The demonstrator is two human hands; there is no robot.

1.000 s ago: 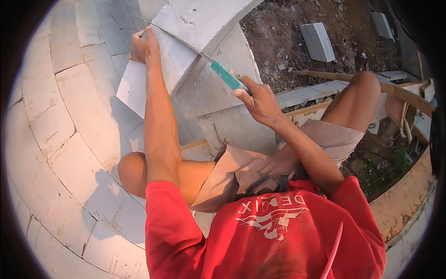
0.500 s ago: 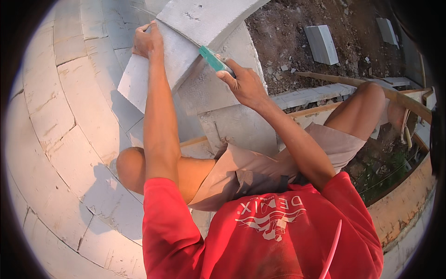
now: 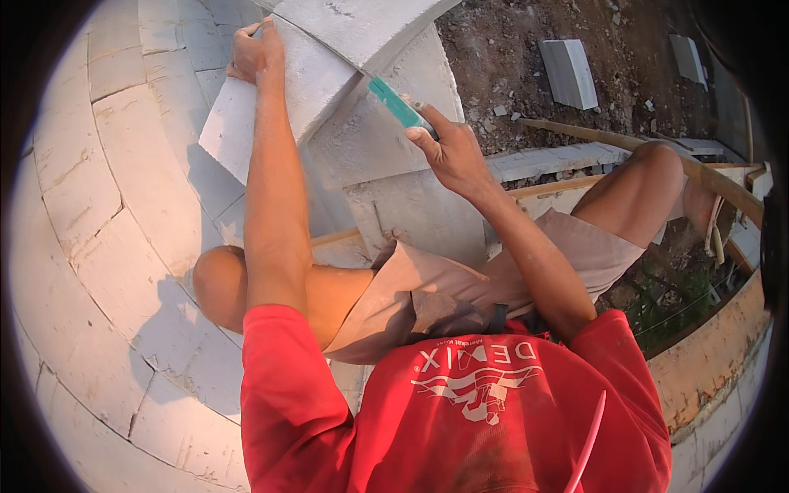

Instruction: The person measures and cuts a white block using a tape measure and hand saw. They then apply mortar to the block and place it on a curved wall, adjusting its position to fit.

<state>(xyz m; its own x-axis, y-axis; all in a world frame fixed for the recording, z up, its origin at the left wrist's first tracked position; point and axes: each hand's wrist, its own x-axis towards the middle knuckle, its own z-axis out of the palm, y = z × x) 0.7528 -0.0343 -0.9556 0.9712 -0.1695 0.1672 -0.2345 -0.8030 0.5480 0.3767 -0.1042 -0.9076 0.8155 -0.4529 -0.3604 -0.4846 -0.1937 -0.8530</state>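
Observation:
A pale grey aerated concrete block (image 3: 300, 86) lies in front of me, crossed by a narrow straight cut line. My left hand (image 3: 256, 53) presses on its far left edge with curled fingers; the fingertips are partly hidden. My right hand (image 3: 448, 152) is wrapped around the green handle of a hand saw (image 3: 396, 104), right of the block. Only a short piece of its thin blade shows between handle and block; the rest sits in the cut line. Beyond the cut line, the block's other part (image 3: 366, 29) stretches toward the top edge.
Pale block masonry (image 3: 140, 148) spreads along the left. More blocks (image 3: 419, 214) support the work from below. Brown soil (image 3: 501, 49) at the right holds a loose block (image 3: 569, 74) and rubble. A wooden pole (image 3: 592, 133) runs past my right knee. My bent legs flank the work.
My right hand has drawn the saw a little toward me and to the right, so the handle sits farther from the block. The left hand keeps its hold; the whole view has shifted slightly.

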